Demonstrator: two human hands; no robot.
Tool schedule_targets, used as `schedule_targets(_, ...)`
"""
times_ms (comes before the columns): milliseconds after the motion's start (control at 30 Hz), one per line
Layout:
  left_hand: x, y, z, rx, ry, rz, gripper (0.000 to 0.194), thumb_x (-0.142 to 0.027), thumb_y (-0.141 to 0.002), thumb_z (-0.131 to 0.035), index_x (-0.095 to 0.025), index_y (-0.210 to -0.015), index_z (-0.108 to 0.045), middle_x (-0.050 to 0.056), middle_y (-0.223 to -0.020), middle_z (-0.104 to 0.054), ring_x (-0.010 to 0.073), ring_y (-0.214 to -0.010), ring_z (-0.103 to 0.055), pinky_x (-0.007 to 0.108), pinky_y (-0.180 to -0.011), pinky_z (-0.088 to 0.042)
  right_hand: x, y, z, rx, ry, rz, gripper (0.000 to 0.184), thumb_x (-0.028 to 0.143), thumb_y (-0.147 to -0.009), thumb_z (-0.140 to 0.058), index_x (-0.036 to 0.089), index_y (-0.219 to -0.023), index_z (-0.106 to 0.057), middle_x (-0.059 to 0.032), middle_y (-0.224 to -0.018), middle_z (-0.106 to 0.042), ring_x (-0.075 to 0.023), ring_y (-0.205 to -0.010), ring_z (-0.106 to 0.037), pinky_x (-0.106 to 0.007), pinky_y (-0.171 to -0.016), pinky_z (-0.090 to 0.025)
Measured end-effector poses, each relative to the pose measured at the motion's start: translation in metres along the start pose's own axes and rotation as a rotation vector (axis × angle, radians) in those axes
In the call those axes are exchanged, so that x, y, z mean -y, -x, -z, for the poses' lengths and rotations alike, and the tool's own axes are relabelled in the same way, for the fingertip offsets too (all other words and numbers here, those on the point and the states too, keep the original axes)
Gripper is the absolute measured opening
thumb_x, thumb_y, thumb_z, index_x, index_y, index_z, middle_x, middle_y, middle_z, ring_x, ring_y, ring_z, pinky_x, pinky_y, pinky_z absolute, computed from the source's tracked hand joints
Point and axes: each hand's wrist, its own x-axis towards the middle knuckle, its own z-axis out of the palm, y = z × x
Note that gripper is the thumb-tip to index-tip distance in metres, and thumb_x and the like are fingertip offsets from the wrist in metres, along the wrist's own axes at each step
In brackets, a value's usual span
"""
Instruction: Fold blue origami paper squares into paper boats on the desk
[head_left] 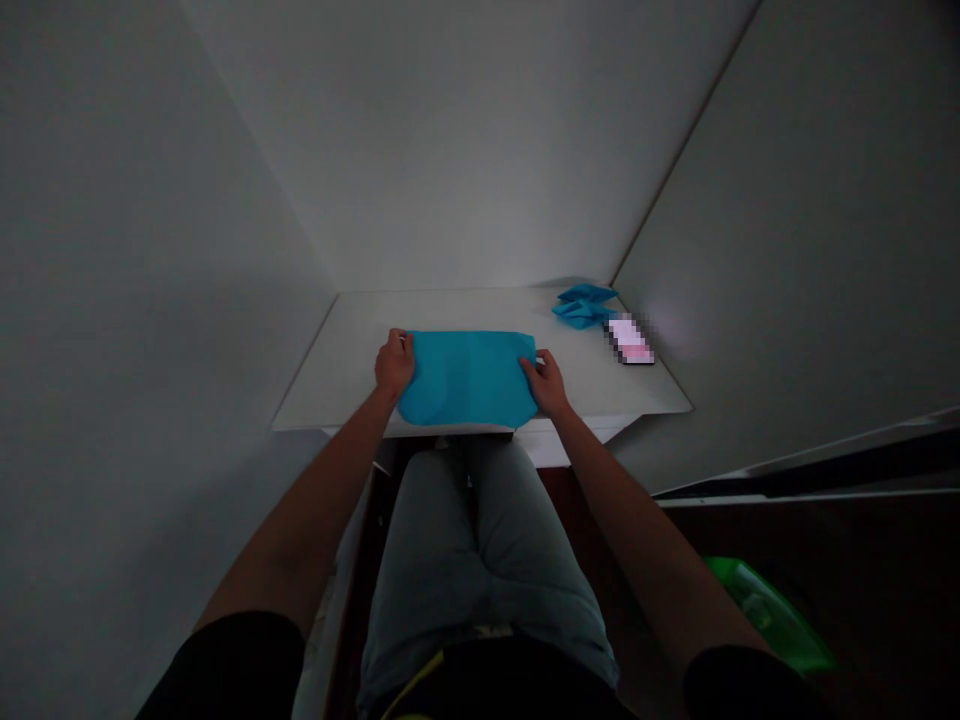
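A blue sheet of paper is spread at the front of the white table, its near edge reaching the table's front edge. At its left edge, the fingers of my left hand are closed on the upper left corner. My right hand grips the right edge, thumb on top and fingers behind it. Faint crease lines or shading show on the sheet. Farther back on the right sit folded blue paper pieces with pointed ends, apart from both hands.
A phone with a lit, blurred screen lies on the right of the white table. Walls enclose the table at the left, back and right. Down at the lower right is a green plastic object. My legs are beneath the front edge.
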Motion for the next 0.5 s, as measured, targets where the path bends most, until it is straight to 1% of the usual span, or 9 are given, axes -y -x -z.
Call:
schedule_targets(67,-0.006,-0.001,0.012,-0.025,-0.12,-0.028,0.022,-0.034,-0.106,-0.051,-0.02,-0.118,-0.063,0.016,-0.114,-0.073,0.0305,-0.105,-0.068,0.043,-0.097,-0.048,-0.001,-0.001,-0.001,-0.016,0.013,0.013,0.056,0.075,-0.082,-0.068,0.028,-0.106,-0.048,0.0045,-0.073,-0.063,-0.0174,-0.061,-0.055,-0.029,-0.055,-0.043)
schedule_targets(133,-0.019,0.007,0.017,-0.044,-0.251,-0.108,0.029,-0.031,-0.106,-0.05,-0.018,-0.127,-0.063,0.018,-0.13,-0.069,0.0324,-0.121,-0.063,0.046,-0.106,-0.045,-0.004,-0.002,-0.001,-0.044,0.038,0.039,0.051,0.071,-0.085,-0.067,0.028,-0.107,-0.051,0.0019,-0.081,-0.067,-0.0181,-0.066,-0.058,-0.029,-0.059,-0.046)
schedule_targets(167,-0.028,0.015,0.017,-0.03,-0.31,-0.159,0.032,-0.032,-0.107,-0.048,-0.018,-0.13,-0.064,0.019,-0.135,-0.067,0.0332,-0.127,-0.059,0.048,-0.109,-0.043,-0.006,-0.002,-0.001,-0.06,0.052,0.051,0.048,0.068,-0.087,-0.066,0.027,-0.108,-0.052,0.0009,-0.084,-0.069,-0.0185,-0.069,-0.059,-0.03,-0.061,-0.048)
schedule_targets(200,-0.037,0.026,0.014,0.02,-0.356,-0.21,0.035,-0.035,-0.108,-0.046,-0.018,-0.132,-0.065,0.019,-0.137,-0.066,0.0338,-0.13,-0.057,0.049,-0.111,-0.041,-0.008,-0.003,-0.001,-0.077,0.067,0.058,0.045,0.065,-0.089,-0.065,0.027,-0.11,-0.052,0.0003,-0.086,-0.07,-0.0189,-0.071,-0.06,-0.03,-0.063,-0.049)
schedule_targets(267,-0.053,0.052,0.0,0.159,-0.4,-0.314,0.041,-0.043,-0.109,-0.045,-0.02,-0.135,-0.067,0.018,-0.141,-0.065,0.0341,-0.132,-0.056,0.049,-0.114,-0.039,-0.012,-0.004,0.0,-0.105,0.085,0.064,0.042,0.058,-0.092,-0.061,0.028,-0.12,-0.05,-0.0003,-0.091,-0.07,-0.0197,-0.072,-0.061,-0.032,-0.065,-0.051)
schedule_targets(333,-0.063,0.079,-0.018,0.256,-0.435,-0.376,0.052,-0.053,-0.109,-0.046,-0.019,-0.143,-0.064,0.019,-0.146,-0.063,0.0374,-0.137,-0.051,0.053,-0.117,-0.036,-0.015,-0.004,0.0,-0.136,0.079,0.099,0.049,0.049,-0.091,-0.061,0.029,-0.133,-0.045,-0.0027,-0.101,-0.07,-0.0213,-0.079,-0.064,-0.034,-0.069,-0.054)
schedule_targets(367,-0.064,0.09,-0.027,0.294,-0.446,-0.375,0.056,-0.056,-0.108,-0.046,-0.018,-0.146,-0.063,0.02,-0.149,-0.061,0.0387,-0.139,-0.05,0.054,-0.118,-0.035,-0.016,-0.004,0.0,-0.157,0.071,0.133,0.056,0.044,-0.089,-0.061,0.029,-0.139,-0.041,-0.0051,-0.11,-0.07,-0.0225,-0.086,-0.066,-0.036,-0.074,-0.056)
schedule_targets(433,-0.062,0.103,-0.041,0.323,-0.452,-0.324,0.059,-0.058,-0.108,-0.045,-0.018,-0.147,-0.063,0.021,-0.155,-0.058,0.0408,-0.142,-0.048,0.057,-0.119,-0.034,-0.015,-0.003,0.001,-0.203,0.075,0.222,0.066,0.038,-0.086,-0.063,0.029,-0.145,-0.037,-0.0108,-0.129,-0.065,-0.0254,-0.106,-0.067,-0.041,-0.086,-0.058)
schedule_targets(500,-0.053,0.103,-0.048,0.324,-0.433,-0.271,0.058,-0.058,-0.108,-0.044,-0.018,-0.145,-0.065,0.021,-0.158,-0.056,0.0414,-0.144,-0.048,0.058,-0.12,-0.034,-0.013,-0.001,0.001,-0.227,0.135,0.293,0.065,0.035,-0.086,-0.062,0.028,-0.147,-0.039,-0.0145,-0.142,-0.059,-0.0281,-0.122,-0.062,-0.047,-0.098,-0.056)
